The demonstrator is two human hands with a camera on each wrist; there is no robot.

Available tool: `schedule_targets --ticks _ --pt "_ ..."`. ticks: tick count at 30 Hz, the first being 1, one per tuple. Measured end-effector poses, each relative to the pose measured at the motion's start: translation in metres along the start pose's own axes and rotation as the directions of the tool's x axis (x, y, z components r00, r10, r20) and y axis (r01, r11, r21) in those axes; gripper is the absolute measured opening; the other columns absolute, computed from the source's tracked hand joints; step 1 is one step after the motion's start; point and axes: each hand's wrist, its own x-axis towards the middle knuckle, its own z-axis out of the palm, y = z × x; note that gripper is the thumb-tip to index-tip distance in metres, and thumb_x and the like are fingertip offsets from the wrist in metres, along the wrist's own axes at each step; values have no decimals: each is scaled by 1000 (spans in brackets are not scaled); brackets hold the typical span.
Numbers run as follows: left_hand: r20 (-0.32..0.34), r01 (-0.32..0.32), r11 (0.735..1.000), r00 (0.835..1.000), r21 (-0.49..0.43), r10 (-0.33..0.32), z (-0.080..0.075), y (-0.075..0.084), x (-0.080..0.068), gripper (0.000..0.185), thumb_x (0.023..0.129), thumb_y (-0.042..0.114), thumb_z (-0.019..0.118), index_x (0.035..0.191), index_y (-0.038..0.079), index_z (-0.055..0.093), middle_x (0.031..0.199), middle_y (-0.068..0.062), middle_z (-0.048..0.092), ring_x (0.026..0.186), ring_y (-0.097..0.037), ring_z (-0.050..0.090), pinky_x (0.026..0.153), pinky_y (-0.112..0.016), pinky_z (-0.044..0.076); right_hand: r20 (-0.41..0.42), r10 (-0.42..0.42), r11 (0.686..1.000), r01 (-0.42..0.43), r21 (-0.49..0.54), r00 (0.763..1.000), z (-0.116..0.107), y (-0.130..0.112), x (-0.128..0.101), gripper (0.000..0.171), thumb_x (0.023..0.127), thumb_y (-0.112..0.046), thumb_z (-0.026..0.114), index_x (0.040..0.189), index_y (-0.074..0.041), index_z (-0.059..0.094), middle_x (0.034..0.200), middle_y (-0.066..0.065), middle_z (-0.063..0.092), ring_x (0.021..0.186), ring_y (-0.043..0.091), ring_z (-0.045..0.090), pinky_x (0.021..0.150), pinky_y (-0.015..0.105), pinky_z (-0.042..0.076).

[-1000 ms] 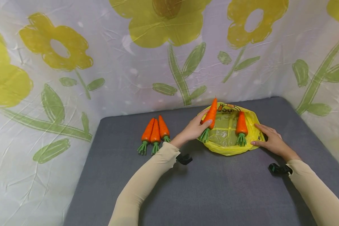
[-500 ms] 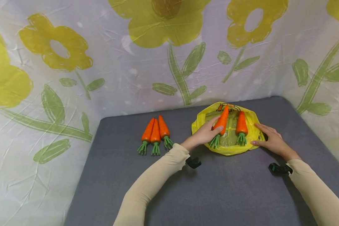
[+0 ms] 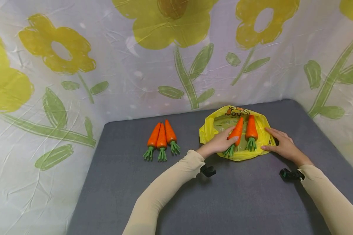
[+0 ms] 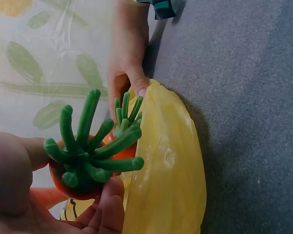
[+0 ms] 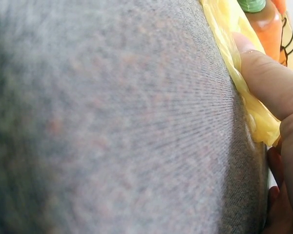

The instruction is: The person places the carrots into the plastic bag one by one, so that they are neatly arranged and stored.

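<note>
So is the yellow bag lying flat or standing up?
Flat. The yellow bag is spread on the grey table, two carrots resting on it; the right hand presses its edge.

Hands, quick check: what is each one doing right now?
Left hand: fingers grip a carrot on the yellow bag.
Right hand: open, resting on the bag's edge.

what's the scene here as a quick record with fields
left hand: left hand holds a carrot on the yellow bag
right hand: right hand lies with fingers straight on the bag's right edge
in bag: second carrot beside the held one
outside bag: three carrots side by side on the grey table
backdrop: flower-print sheet
</note>
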Motion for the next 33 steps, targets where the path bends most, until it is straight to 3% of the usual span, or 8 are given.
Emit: schedule_targets --ticks 11,26,33 --pt "-30 50 999 998 -18 -51 8 8 21 58 106 40 41 158 19 26 157 -5 42 135 -22 52 106 -36 46 -8 -11 1000 11 8 1000 -1 0 -1 97 87 -43 74 159 -10 19 159 31 22 141 57 15 106 74 7" --pt "-91 153 983 982 -102 -163 22 19 43 57 106 38 43 157 18 28 159 -2 38 144 -22 43 115 -38 39 -28 -13 1000 12 -8 1000 3 3 0 96 86 -43 75 159 -10 21 158 31 24 139 57 18 105 75 10" --pt "-134 194 972 968 -135 -212 28 20 51 55 106 39 44 156 22 31 156 -1 44 139 -21 48 110 -38 43 -29 -5 1000 5 -11 1000 4 5 1 97 86 -44 75 159 -10 21 158 31 24 140 57 18 105 75 10"
